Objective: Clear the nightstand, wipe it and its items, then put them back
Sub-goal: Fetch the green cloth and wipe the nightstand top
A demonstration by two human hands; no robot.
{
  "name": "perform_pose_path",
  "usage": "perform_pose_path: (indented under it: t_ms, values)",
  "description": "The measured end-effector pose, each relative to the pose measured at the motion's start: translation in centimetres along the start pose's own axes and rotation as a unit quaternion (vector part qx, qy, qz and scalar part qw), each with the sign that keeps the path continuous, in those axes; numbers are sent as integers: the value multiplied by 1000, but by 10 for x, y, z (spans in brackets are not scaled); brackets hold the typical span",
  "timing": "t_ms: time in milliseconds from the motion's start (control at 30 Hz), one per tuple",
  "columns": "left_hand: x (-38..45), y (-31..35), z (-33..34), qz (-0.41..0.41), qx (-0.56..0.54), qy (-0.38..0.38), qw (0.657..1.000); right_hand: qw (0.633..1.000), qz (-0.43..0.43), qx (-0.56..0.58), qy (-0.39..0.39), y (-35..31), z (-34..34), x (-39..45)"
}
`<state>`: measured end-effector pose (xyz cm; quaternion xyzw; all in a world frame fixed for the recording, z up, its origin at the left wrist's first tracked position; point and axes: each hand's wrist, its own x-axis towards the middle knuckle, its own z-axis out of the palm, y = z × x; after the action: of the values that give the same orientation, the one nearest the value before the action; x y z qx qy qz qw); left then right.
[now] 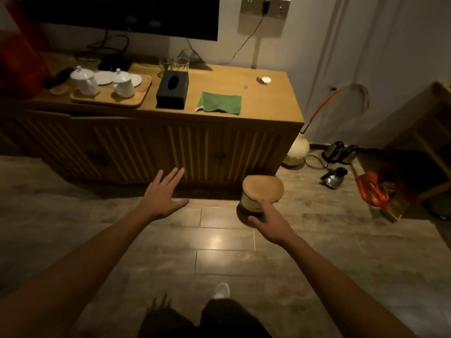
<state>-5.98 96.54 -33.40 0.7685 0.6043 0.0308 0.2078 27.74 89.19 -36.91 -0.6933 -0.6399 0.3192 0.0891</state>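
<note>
My right hand grips a round cream container with a tan wooden lid and a dark base, held above the floor in front of the cabinet. My left hand is empty, fingers spread, reaching toward the cabinet front. On the wooden cabinet top lie a folded green cloth, a black tissue box, and a wooden tray with a white teapot, a white lidded cup and saucers. A small white round piece sits near the back right.
A dark TV screen hangs above the cabinet, with two glasses and a black kettle behind the tissue box. On the floor to the right stand a round vase, metal kettles, an orange bag and a wooden frame.
</note>
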Motion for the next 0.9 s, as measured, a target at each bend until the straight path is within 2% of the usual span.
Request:
perform_pose_path:
  t_ms: [100,167,333,600,800,900]
  values:
    - [63,4,-21,-4,-37,18,999,1000,10,-14,-16,-10,-42,69]
    - [99,3,-29,3,-45,24,999,1000,-13,-23,-9,-15,-61,111]
    - [208,-14,-41,0,-39,6,999,999,-25,-41,-22,-28,-93,227]
    - [410,-42,-80,-6,-124,-21,992,996,-10,-82,-42,-55,-162,434]
    - [515,-44,-98,3,-73,-57,996,997,16,-70,-7,-76,-189,536]
    - [565,-44,-106,2,-72,-65,995,996,-5,-83,-35,-79,-188,580]
